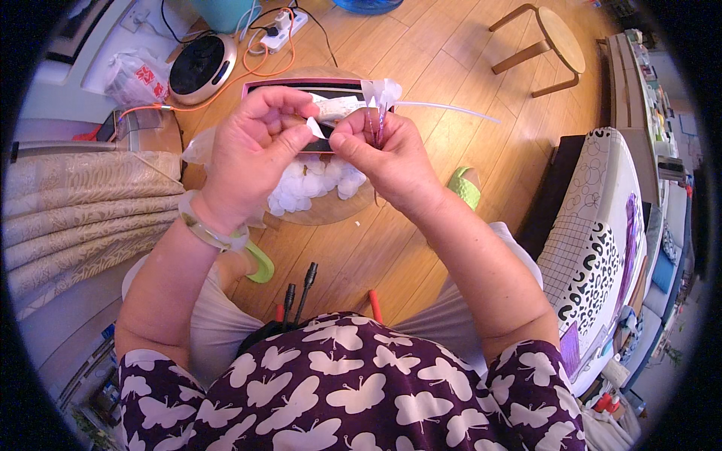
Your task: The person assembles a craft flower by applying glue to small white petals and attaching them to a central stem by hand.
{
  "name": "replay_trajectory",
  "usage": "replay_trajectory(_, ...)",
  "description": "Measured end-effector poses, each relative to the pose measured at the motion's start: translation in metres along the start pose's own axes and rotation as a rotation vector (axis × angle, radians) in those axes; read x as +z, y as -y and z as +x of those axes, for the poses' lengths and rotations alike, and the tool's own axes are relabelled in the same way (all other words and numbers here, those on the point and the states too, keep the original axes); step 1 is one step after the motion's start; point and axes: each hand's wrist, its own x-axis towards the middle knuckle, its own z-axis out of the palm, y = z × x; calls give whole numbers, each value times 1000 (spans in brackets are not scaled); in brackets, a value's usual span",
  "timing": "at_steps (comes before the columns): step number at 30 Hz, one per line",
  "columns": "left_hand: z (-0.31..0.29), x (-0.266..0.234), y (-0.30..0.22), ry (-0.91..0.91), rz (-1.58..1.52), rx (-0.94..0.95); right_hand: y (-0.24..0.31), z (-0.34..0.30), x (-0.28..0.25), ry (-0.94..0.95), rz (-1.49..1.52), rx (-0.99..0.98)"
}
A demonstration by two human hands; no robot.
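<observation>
My left hand point(252, 146) is raised over a round wooden stool, thumb and fingers pinched on a small white petal-like piece point(315, 128). Close beside it, my right hand point(387, 154) is closed on thin shiny purple strands point(377, 128), with white translucent petals point(386, 92) at their top. Behind the fingers lies a dark box with a pinkish rim point(289, 81), holding a whitish bundle point(337, 110). A pale thin rod point(451, 110) sticks out past the right hand; whether I grip it is hidden. Below the hands spreads a pile of white translucent discs point(312, 186).
The stool top point(350, 213) stands between my knees, green slippers point(465, 188) below. At back left are a round black-topped appliance point(201, 68), an orange cable point(248, 66) and a power strip point(284, 31). A wooden stool point(553, 45) stands back right, a patterned covered surface point(594, 248) at right.
</observation>
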Motion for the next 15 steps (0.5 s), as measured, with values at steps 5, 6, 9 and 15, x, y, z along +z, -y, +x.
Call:
replay_trajectory(5,3,-3,-1,-63,-12,45,-1,1,-3,-20,-18,-20)
replay_trajectory(6,3,-4,-1,-60,50,56,-1,2,-3,-21,-19,-14)
replay_trajectory(9,1,-8,0,-34,145,16,0,2,-3,-21,-12,-12)
replay_trajectory(15,1,-1,3,-44,186,98,3,1,-3,-1,30,3)
